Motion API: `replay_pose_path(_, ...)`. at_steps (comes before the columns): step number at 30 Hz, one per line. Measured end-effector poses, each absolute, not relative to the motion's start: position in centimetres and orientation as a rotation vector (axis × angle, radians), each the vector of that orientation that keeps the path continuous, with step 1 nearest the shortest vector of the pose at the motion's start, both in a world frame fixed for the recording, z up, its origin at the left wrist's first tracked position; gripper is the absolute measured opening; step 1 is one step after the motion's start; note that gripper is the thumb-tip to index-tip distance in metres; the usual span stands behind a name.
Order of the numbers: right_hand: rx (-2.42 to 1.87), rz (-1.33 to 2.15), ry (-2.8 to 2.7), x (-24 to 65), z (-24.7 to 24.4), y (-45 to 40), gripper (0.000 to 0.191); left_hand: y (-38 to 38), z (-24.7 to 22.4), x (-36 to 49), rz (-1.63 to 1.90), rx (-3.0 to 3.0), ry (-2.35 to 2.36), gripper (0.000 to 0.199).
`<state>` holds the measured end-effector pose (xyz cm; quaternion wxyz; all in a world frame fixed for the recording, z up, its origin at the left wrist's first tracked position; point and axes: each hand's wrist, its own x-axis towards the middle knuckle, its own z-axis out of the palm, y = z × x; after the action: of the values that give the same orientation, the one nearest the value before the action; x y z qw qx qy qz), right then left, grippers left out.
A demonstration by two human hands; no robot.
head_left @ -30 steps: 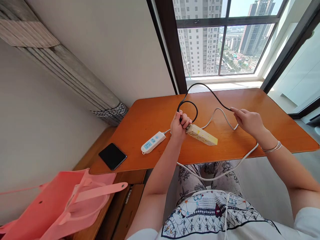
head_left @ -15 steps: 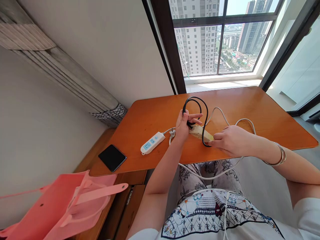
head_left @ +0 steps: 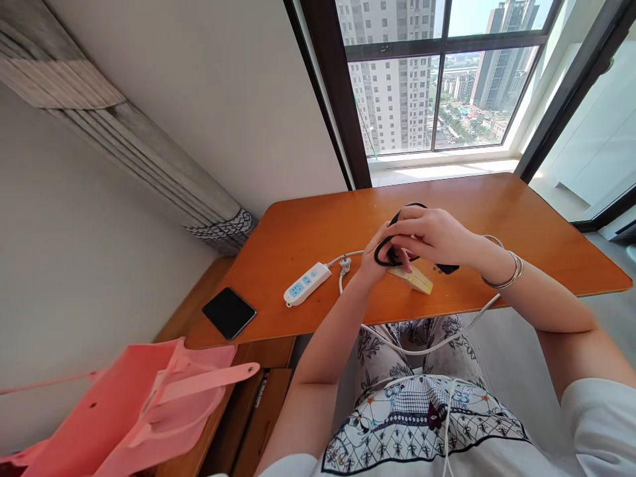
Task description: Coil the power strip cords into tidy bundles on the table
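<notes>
A black cable (head_left: 383,255) lies in loops around the fingers of my left hand (head_left: 373,262), which is closed on it over the middle of the table. My right hand (head_left: 434,235) reaches across from the right and grips the same cable at the top of the loops, its fingers overlapping my left hand. Below my right palm, a black end piece (head_left: 448,269), perhaps the plug, shows. Beneath both hands a yellowed power strip (head_left: 417,281) rests on the table, its left end hidden. My fingertips partly cover each other.
On the orange-brown table (head_left: 318,218), a white power strip (head_left: 307,285) and a white plug (head_left: 344,264) lie left of my hands. A black phone (head_left: 229,313) lies farther left. A white cord (head_left: 427,350) hangs over my lap. A pink bag (head_left: 149,404) is at lower left.
My right hand has moved up and left from the front of the yellowed power strip to the loops at my left hand, carrying the cable round. The loops are now lower and tighter.
</notes>
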<state>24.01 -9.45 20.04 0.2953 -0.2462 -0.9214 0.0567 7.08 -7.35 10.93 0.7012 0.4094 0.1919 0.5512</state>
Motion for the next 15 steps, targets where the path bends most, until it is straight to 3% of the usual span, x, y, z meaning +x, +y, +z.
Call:
replay_pose_path(6,-0.892,0.159,-2.266,25.1,19.1,-6.4,0.030,-7.4,11.4,7.2,0.897,0.865,0.429,0.037)
replay_pose_path(11,-1.055,0.205,-2.160,26.4,18.2,-4.8,0.029,-7.6,11.5,7.5,0.894,0.739,0.462,0.035)
replay_pose_path(15,-1.072,0.442,-2.084,27.4,17.4,-3.8,0.029,-7.4,11.4,7.3,0.909,0.652,0.481,0.031)
